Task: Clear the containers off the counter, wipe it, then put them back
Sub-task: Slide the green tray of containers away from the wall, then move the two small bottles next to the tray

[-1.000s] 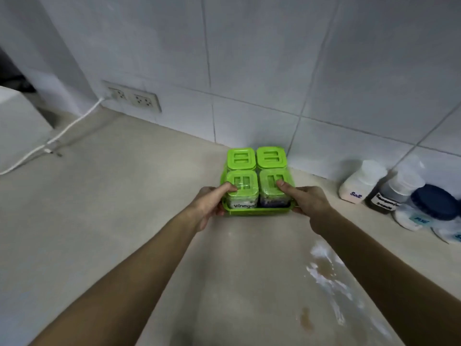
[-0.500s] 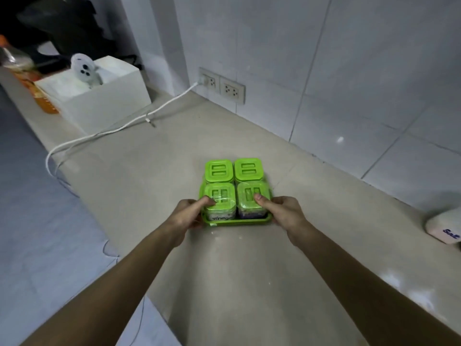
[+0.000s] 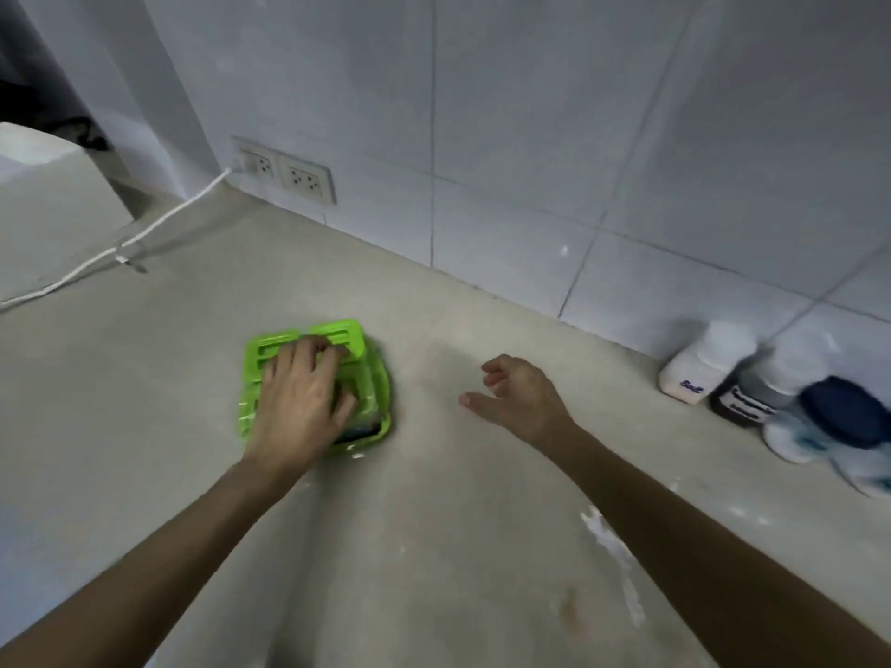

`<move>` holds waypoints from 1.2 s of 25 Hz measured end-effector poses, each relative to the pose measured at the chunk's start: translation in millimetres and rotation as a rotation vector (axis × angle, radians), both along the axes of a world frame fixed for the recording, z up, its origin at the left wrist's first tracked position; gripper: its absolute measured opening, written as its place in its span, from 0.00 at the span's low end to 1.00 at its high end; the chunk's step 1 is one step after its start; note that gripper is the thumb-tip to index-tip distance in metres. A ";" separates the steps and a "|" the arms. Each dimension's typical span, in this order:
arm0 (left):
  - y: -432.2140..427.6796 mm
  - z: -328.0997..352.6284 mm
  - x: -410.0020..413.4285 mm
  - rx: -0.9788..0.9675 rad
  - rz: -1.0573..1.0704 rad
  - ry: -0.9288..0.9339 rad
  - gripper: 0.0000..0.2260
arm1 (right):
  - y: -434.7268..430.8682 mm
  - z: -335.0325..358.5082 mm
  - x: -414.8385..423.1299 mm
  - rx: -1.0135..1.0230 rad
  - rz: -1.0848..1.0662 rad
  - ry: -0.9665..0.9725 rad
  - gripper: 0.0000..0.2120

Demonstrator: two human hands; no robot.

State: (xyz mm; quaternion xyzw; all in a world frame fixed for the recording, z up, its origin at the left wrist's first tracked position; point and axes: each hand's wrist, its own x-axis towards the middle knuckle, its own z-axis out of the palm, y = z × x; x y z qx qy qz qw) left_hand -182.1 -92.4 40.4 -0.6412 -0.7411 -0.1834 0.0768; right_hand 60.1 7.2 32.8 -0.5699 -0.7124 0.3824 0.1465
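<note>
A green tray (image 3: 384,407) with several green-lidded containers (image 3: 344,336) rests on the beige counter (image 3: 144,402), left of centre. My left hand (image 3: 299,402) lies flat on top of the lids, fingers spread over them and hiding the near ones. My right hand (image 3: 518,402) hovers to the right of the tray, apart from it, fingers loosely curled and holding nothing. At the far right by the wall stand a white jar labelled Salt (image 3: 704,361), a dark jar with a white lid (image 3: 752,395) and a blue-lidded jar (image 3: 839,417), blurred.
White powder streaks (image 3: 612,547) and a brown stain (image 3: 571,607) mark the counter near my right forearm. A double wall socket (image 3: 284,171) has a white cable (image 3: 144,233) running left across the counter. A white box (image 3: 53,185) stands at the far left.
The tray was set down on the counter to the left. My right hand let go and moved right. My left hand shifted from the tray's side onto the lids.
</note>
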 end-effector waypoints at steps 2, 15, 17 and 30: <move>37.1 13.3 48.0 -0.059 -0.217 0.017 0.15 | 14.1 11.2 66.3 0.136 -0.089 -0.067 0.22; 191.3 27.8 360.7 -0.431 -0.683 -0.044 0.28 | 46.3 36.7 315.9 0.459 -0.179 -0.635 0.28; 194.9 22.6 372.4 -0.350 -0.652 -0.098 0.25 | 46.5 33.4 314.2 0.489 -0.162 -0.587 0.27; 158.0 32.1 246.6 -0.281 -0.494 -0.346 0.24 | 62.4 52.9 237.1 0.541 -0.063 -0.389 0.26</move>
